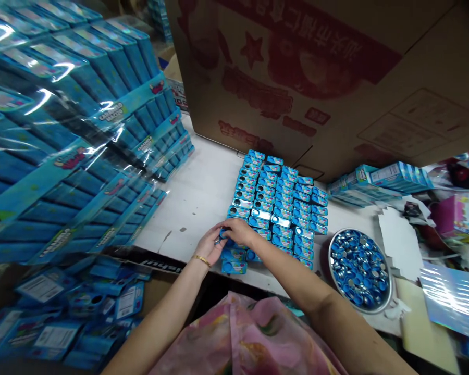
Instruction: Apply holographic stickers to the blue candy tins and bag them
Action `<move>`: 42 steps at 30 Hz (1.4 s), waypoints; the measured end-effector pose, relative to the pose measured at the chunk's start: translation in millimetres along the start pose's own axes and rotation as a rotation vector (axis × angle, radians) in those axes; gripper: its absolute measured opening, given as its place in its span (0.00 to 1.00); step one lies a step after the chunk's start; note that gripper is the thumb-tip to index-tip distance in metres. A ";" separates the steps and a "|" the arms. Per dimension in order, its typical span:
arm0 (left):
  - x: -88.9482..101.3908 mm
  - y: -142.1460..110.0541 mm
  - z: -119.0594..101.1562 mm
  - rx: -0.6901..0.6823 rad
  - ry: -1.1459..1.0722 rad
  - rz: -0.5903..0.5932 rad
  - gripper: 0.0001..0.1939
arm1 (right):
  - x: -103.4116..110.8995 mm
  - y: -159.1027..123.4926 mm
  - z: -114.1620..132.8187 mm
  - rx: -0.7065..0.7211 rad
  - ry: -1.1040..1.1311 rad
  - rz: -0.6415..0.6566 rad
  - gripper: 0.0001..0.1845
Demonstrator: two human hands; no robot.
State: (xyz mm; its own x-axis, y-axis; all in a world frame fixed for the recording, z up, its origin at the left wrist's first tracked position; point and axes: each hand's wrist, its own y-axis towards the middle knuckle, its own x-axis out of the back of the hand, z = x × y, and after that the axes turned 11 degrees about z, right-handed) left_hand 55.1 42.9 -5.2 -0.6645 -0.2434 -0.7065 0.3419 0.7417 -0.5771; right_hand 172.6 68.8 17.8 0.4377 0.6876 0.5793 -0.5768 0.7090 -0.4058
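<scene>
My left hand (pixel 211 246) is closed around small round blue-and-silver tins (pixel 218 240), at the left edge of a block of small blue boxes (pixel 283 212). Right against it, my right hand (pixel 237 230) reaches over the near-left boxes with its fingers bent together at the tins; what its fingertips hold is hidden. The boxes lie in tight rows on the white table. Several on the left have dark round holes; others show a blue disc in that place. A metal bowl (pixel 390 291) full of the same round tins stands to the right.
Plastic-wrapped stacks of blue display boxes (pixel 113 112) rise on the left. Below them, a carton holds loose blue boxes (pixel 49 333). A large brown carton (pixel 328 114) stands behind the rows. More blue boxes (pixel 391 174) and torn white card (pixel 400 242) lie on the right.
</scene>
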 end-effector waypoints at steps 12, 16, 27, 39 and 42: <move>20.7 -10.6 -15.0 -0.015 -0.032 -0.170 0.08 | 50.2 59.9 -20.0 -0.688 -0.313 -0.042 0.19; 19.1 -10.9 -17.0 0.009 -0.065 -0.128 0.04 | 54.6 73.2 -16.6 -0.687 -0.323 -0.017 0.21; 3.1 3.6 -12.2 0.045 -0.139 0.072 0.11 | 3.7 7.4 1.1 -0.113 -0.199 -0.080 0.12; -16.9 5.9 10.4 0.087 0.092 0.070 0.05 | 2.7 -39.5 -20.1 0.053 0.134 -0.331 0.05; -23.9 4.6 16.6 0.081 0.182 0.057 0.07 | -8.3 -41.9 -20.6 -0.190 0.238 -0.439 0.07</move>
State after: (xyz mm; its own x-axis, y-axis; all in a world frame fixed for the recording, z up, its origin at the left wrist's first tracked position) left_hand 83.6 41.7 2.2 -0.7493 -0.0802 -0.6574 0.4298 0.6964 -0.5747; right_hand 207.3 36.6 15.4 0.7665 0.3211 0.5562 -0.1790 0.9385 -0.2951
